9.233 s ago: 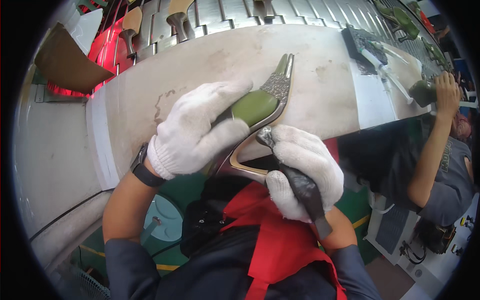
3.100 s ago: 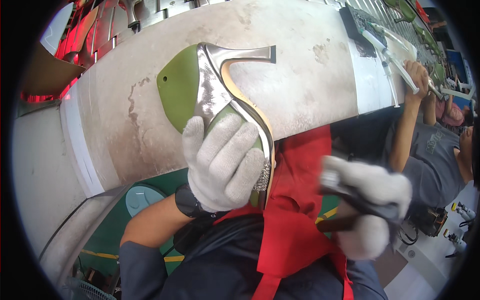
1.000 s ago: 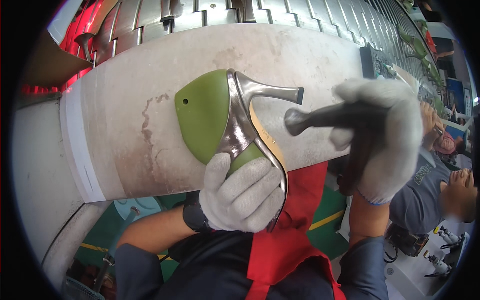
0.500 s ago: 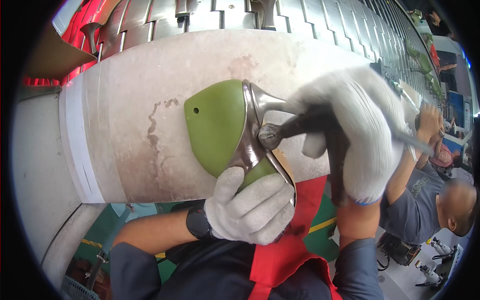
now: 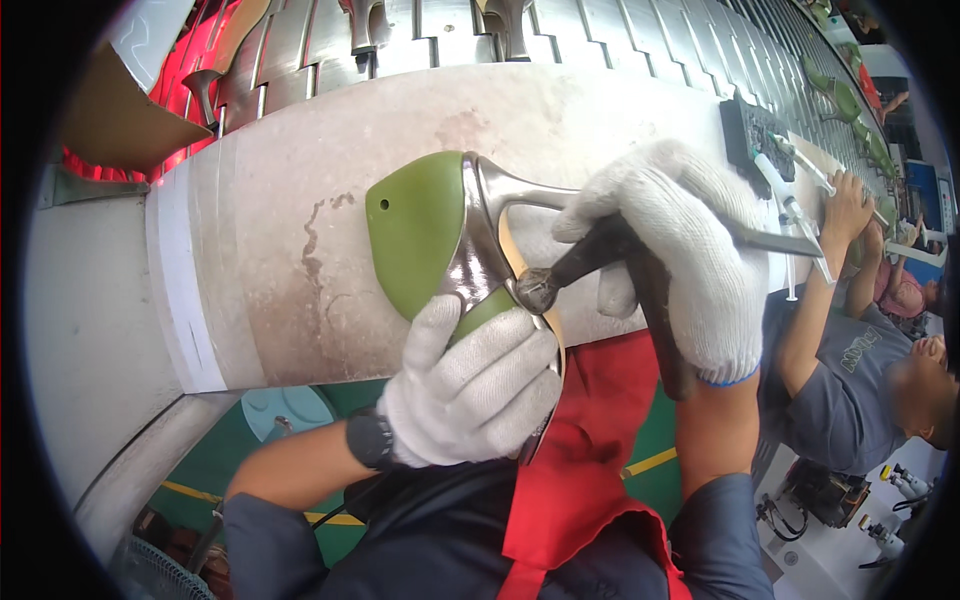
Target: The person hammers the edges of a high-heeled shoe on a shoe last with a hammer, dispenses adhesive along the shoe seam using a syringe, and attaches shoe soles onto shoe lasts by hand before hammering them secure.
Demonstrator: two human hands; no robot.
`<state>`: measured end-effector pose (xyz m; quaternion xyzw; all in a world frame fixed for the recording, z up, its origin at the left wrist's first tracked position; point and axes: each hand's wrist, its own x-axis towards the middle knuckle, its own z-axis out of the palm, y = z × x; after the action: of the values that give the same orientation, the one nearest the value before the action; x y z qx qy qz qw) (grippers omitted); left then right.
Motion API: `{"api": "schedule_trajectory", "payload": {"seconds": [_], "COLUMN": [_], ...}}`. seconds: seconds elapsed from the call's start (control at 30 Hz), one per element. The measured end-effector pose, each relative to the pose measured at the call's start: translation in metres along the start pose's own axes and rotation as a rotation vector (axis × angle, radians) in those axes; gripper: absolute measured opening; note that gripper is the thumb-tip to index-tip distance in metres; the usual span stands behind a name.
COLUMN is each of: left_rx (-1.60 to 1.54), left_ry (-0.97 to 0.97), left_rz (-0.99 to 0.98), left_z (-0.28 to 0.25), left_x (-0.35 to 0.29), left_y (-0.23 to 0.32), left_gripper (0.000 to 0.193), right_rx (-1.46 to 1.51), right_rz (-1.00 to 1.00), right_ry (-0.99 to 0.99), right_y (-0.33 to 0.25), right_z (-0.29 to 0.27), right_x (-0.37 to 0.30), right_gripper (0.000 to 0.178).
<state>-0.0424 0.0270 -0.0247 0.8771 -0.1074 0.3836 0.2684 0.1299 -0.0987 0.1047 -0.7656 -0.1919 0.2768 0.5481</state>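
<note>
A bronze strappy shoe (image 5: 476,255) sits on a green plastic shoe last (image 5: 418,225) that has a small hole at one end. The gloved fingers of my left hand (image 5: 475,385) lie across the near part of the shoe and grip it. My right hand (image 5: 700,255), also in a white knit glove, is closed around a dark hammer (image 5: 590,255). Its rounded head (image 5: 536,290) rests against the shoe's edge, by the tan sole (image 5: 510,245). A grey metal bar (image 5: 780,243) sticks out beyond my right hand; whether it belongs to the hammer I cannot tell.
The shoe is over a pale, stained bench top (image 5: 290,290). Behind runs a slatted metal conveyor (image 5: 590,40) carrying more shoes. Capped syringes (image 5: 795,215) and a black block (image 5: 742,135) lie at the right, near a co-worker's hands (image 5: 850,215). Cardboard (image 5: 130,120) stands at far left.
My left hand has shifted slightly left with the shoe. The right hand moved left too, and the hammer head now sits lower on the shoe's edge. Shoes on the conveyor have shifted.
</note>
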Motion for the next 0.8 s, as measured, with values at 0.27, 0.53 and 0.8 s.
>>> {"api": "schedule_trajectory", "payload": {"seconds": [0.27,0.53,0.8], "left_rx": [0.024,0.042,0.029], "left_ry": [-0.416,-0.362,-0.332], "left_rz": [-0.07,0.002,0.011], "left_z": [-0.036,-0.027,-0.03], "left_x": [0.065,0.056,0.05], "left_y": [-0.071,-0.077,-0.079], "left_gripper": [0.096,0.089,0.084], "right_rx": [-0.191,-0.2,-0.527], "right_rz": [-0.228,-0.306,-0.343], "right_ry": [0.157,0.227,0.11], "right_y": [-0.003,-0.002,0.011], "right_z": [-0.004,0.028,0.004], "right_x": [-0.014,-0.015,-0.019], "right_gripper": [0.036,0.037,0.025]}}
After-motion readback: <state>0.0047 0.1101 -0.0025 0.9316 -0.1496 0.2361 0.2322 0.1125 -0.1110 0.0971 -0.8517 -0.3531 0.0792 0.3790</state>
